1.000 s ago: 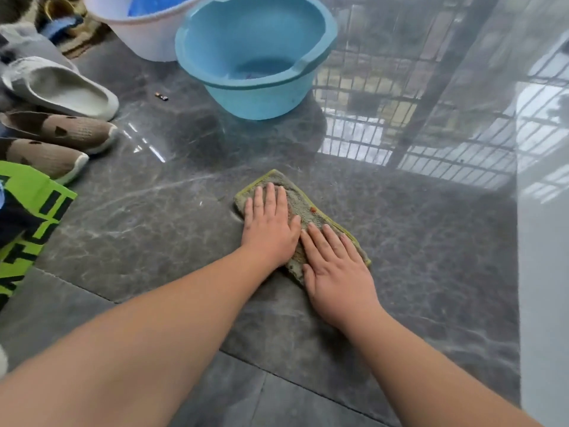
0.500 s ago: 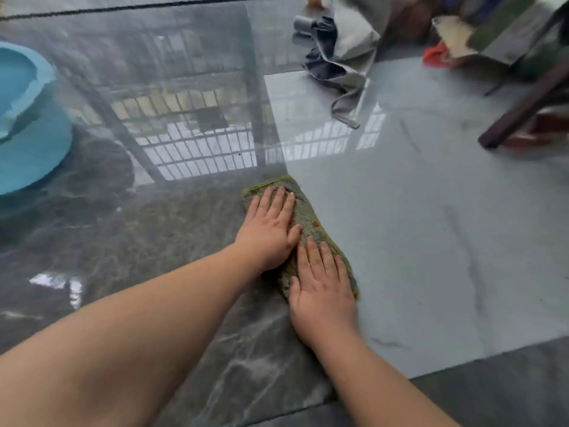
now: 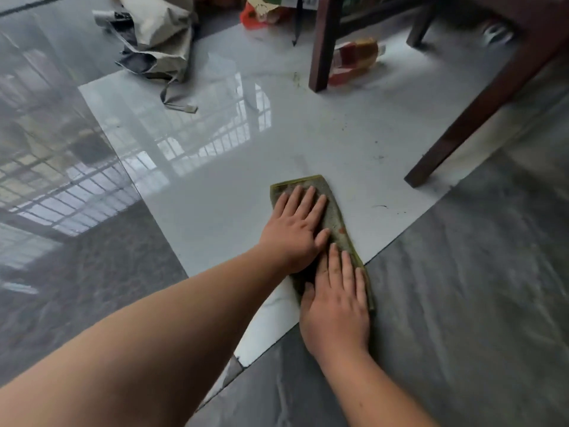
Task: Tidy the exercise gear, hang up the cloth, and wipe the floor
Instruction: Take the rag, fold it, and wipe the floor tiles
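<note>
A folded olive-green cloth [image 3: 335, 211] lies flat on the glossy floor, on a pale grey tile [image 3: 215, 204] at its seam with a dark marbled tile [image 3: 462, 303]. My left hand [image 3: 297, 229] presses palm-down on the cloth's far half, fingers spread. Just behind it, my right hand [image 3: 337, 306] lies flat on the near half, covering most of it. Neither hand curls around the cloth. A few dark specks and a hair mark the pale tile to the right of the cloth.
Two dark wooden furniture legs [image 3: 321, 44] [image 3: 480, 118] stand ahead and to the right. A red and yellow packet [image 3: 354, 57] lies between them. A crumpled tan and grey bag [image 3: 160, 35] with a trailing strap sits at the far left. Window bars reflect on the floor at left.
Both hands have slid the cloth to the right, off the dark tile onto the pale one. The blue basin and shoes have left the view, and the furniture legs have come in.
</note>
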A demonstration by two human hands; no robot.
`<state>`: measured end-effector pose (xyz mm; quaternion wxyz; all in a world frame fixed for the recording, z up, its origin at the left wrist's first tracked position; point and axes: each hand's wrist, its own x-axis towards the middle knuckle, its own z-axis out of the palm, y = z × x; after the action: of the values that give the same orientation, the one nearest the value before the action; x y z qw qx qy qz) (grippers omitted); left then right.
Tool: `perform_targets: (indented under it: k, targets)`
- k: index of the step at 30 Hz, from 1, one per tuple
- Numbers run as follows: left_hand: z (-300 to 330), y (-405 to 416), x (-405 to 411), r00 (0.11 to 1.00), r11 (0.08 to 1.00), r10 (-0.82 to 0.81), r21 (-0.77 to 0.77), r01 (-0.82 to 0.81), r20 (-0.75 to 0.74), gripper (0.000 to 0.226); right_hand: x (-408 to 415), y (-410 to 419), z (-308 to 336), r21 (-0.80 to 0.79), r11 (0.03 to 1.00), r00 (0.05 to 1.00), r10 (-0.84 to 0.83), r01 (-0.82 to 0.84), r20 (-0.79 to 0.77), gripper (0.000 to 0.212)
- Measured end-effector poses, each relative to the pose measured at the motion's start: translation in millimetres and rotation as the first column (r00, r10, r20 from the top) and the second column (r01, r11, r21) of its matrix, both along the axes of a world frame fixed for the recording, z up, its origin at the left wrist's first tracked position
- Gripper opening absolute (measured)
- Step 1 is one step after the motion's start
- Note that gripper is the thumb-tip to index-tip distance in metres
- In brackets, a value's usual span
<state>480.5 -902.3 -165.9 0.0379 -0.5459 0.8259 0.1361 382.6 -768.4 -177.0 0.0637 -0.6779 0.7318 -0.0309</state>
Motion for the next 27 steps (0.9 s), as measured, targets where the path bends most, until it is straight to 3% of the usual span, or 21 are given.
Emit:
perform_targets:
  k: [12, 21, 27]
  targets:
    - [-1.3, 34.3, 44.7, 0.997, 0.997, 0.076, -0.033, -0.076, 0.019, 0.067, 33.1, 19.6, 1.2, 0.017, 0.998, 0.998, 0.055, -0.055, -0.016, 0.066]
    - [3.3, 133.7, 206.3, 0.958, 0.96, 0.278, -0.013, -0.278, 0.066, 0.07, 166.3, 91.7, 13.4, 0.109, 0.944, 0.95, 0.304, -0.31, 0.067, 0.067]
    - [3.7, 238.9, 319.1, 0.85, 0.856, 0.513, -0.003, -0.516, 0.117, 0.073, 261.6, 160.0, 15.7, 0.154, 0.828, 0.842, 0.523, -0.538, 0.132, 0.069]
